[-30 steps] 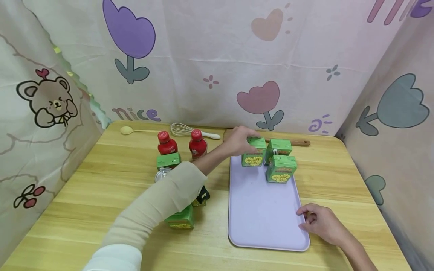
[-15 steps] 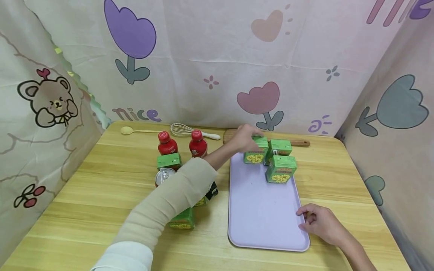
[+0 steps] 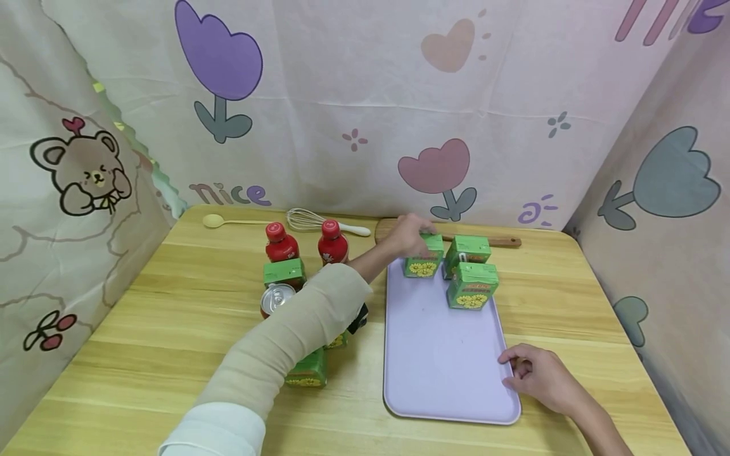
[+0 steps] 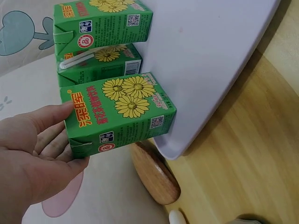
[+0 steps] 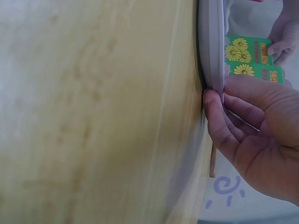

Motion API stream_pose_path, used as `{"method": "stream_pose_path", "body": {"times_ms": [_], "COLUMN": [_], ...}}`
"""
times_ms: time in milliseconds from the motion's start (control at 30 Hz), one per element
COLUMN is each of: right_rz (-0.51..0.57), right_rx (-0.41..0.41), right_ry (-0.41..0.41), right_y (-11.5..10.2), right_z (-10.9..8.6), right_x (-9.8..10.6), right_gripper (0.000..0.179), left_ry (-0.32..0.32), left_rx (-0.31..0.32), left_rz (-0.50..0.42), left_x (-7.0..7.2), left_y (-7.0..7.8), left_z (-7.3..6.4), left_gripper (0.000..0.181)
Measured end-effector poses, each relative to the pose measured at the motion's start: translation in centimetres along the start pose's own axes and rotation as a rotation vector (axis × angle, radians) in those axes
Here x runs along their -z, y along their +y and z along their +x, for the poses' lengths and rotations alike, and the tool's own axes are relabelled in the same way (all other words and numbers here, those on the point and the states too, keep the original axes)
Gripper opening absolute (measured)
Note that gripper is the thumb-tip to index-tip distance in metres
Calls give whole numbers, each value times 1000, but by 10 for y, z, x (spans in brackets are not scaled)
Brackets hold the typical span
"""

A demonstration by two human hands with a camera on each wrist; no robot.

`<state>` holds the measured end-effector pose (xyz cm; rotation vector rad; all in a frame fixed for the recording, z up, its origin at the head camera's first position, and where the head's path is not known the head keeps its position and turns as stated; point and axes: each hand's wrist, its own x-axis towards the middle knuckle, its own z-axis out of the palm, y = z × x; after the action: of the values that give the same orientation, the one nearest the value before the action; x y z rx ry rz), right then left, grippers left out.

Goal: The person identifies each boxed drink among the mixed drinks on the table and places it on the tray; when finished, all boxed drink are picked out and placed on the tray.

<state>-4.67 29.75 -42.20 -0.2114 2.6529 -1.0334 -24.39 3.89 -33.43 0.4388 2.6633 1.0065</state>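
My left hand [image 3: 408, 237] grips the top of a green drink carton [image 4: 121, 112] printed with yellow flowers, thumb on one face and fingers on the other. This carton stands at the far left corner of the lilac tray [image 3: 445, 361]. Two more green cartons stand to its right on the tray, a nearer carton [image 3: 473, 286] and a farther carton [image 3: 467, 248] with a straw on its side. At the tray's right edge, my right hand [image 3: 542, 377] pinches the rim between thumb and fingers, as the right wrist view shows too.
Left of the tray stand two red bottles [image 3: 333, 243], a can [image 3: 277, 296] and several green cartons [image 3: 308, 368], partly hidden under my left sleeve. Along the back lie a yellow spoon [image 3: 214, 220], a whisk [image 3: 308, 219] and a wooden spatula [image 3: 504, 241]. Fabric [image 3: 319, 139] hangs behind the table.
The held carton shifted slightly right toward the other cartons, then back left to the tray's far left corner. My right hand and the tray stayed in place.
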Motion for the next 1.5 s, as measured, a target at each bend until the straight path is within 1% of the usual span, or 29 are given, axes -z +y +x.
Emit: {"method": "stream_pose_path", "body": {"times_ms": [133,300,467,600,733,867,967,1100,1167,1267,1367,1500], "right_rz": [1,0,-2,-3,-3,-6,-5,-2,-2,-9,-9,-1], "right_rx": [3,2,0,4,5,-4,-10,-8,-8,-7,-4,-10], "right_ry": [-2,-3,-3,-5,-8,-8,-8,-10,-13,-15,-19,-20], "right_y": [0,-1,-1,-2,-2,-1,-2,-2,-3,-3,-4,-5], "right_z": [0,0,0,0,0,-1,-1,-2,-2,-2,-2,-1], "right_x": [0,0,-1,-1,-1,-1,0,0,0,1,1,1], "right_gripper": [30,30,30,30,30,30,30,30,30,30,31,31], "left_ry": [10,7,-16,-32,-28,-38,-34,-35,-37,-30,-19,-19], "left_rx": [4,15,17,-3,-40,-68,-85,-139,-174,-193,-209,-208], "left_rz": [-29,-24,-41,-92,-197,-256,-271,-285,-284,-259,-224,-180], "left_x": [-1,-1,2,12,30,50,65,83,90,97,100,101], "left_y": [-3,-4,-4,-4,-3,-1,0,-1,-2,-2,-5,-15], "left_z": [0,0,1,0,-7,-23,-39,-63,-75,-96,-116,-142], "left_gripper": [50,50,52,57,57,57,55,54,55,55,54,52]}}
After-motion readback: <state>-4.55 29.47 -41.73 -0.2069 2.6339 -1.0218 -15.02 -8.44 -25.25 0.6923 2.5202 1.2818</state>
